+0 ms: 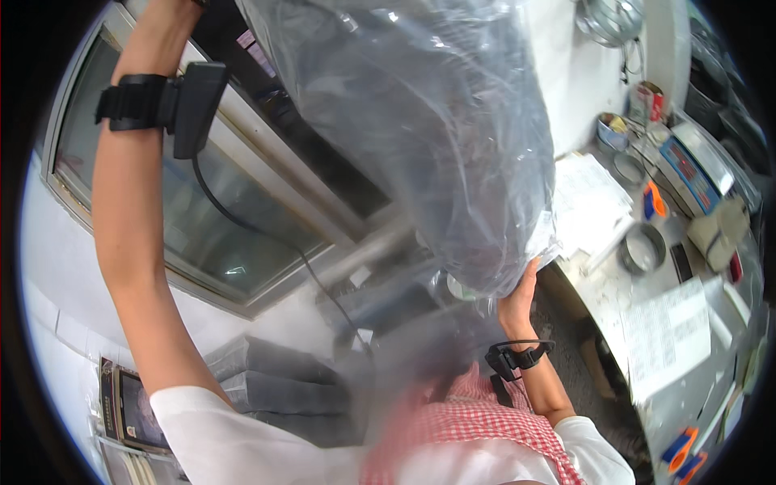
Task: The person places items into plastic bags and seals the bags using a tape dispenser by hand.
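A large clear plastic bag point(453, 137) with something dark grey inside hangs in front of me, running from the top edge down to the middle of the head view. My right hand point(519, 301) grips its lower right corner, with the fingers partly hidden by the crumpled film. My left arm is raised high beside the bag with a black device strapped to it. The left hand itself lies beyond the top edge, so its hold is hidden. Below the bag, a blurred translucent patch covers part of my red checked apron point(485, 424).
On the right, a table point(586, 295) bears papers point(671, 335), a digital scale point(691, 174), a round metal tin point(643, 246) and orange-and-blue clips point(681, 449). Grey wrapped bundles point(279, 384) lie lower left. A framed sliding window point(242, 242) stands at left, and a fan point(612, 18) at upper right.
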A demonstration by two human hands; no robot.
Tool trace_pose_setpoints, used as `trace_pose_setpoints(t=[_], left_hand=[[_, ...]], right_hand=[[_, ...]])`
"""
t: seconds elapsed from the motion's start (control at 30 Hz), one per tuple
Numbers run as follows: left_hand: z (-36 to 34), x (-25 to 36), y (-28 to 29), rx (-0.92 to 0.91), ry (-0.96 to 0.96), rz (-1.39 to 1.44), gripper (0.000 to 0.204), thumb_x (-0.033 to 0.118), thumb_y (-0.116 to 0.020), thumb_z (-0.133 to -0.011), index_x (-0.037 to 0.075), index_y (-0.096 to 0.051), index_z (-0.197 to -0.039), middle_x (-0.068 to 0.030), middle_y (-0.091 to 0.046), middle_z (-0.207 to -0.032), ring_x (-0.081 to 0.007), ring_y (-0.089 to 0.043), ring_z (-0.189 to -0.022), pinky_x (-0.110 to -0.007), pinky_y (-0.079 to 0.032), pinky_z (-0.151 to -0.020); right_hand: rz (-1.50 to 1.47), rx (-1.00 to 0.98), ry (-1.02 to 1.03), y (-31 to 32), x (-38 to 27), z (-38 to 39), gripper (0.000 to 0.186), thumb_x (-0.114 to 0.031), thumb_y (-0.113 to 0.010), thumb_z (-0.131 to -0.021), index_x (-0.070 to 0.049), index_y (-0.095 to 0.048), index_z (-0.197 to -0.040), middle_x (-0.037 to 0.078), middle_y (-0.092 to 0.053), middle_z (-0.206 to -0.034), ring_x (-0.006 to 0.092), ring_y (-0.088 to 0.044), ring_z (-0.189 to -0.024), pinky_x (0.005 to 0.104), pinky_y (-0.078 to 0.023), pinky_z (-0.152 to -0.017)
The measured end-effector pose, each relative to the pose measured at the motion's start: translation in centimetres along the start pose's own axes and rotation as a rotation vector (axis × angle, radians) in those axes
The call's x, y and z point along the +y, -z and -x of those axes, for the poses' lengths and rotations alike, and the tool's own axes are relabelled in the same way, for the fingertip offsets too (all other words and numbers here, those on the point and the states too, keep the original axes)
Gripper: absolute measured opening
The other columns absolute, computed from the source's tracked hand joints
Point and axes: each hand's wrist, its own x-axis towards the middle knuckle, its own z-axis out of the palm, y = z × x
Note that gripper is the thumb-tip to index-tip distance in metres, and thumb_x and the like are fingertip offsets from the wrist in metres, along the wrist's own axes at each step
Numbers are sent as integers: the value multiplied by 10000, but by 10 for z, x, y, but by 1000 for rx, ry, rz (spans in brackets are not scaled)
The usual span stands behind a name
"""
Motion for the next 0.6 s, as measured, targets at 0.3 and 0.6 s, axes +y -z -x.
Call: trace_pose_setpoints(t=[0.3,0.6], left_hand=[[42,-228,48,-118,303,-329,291,204,-634,-930,24,-620,-1158,-44,-667,-1020,-128,-640,-935,-257,-511,-828],[589,-151,-48,-1197,1072,-379,856,412,-790,-665,40,-456,-1360,-188,-538,-1224,-377,-498,-1168,-454,-377,-1020]], right_hand=[[-2,-305,-251,-121,32,-363,695,-457,-528,-958,-33,-289,-1454,177,-307,-1487,285,-351,-1358,400,-355,-1082],[1059,-1102,68,-61,-1,-252,249,-181,-650,-876,11,-619,-1031,132,-671,-961,209,-658,-871,335,-535,-739]])
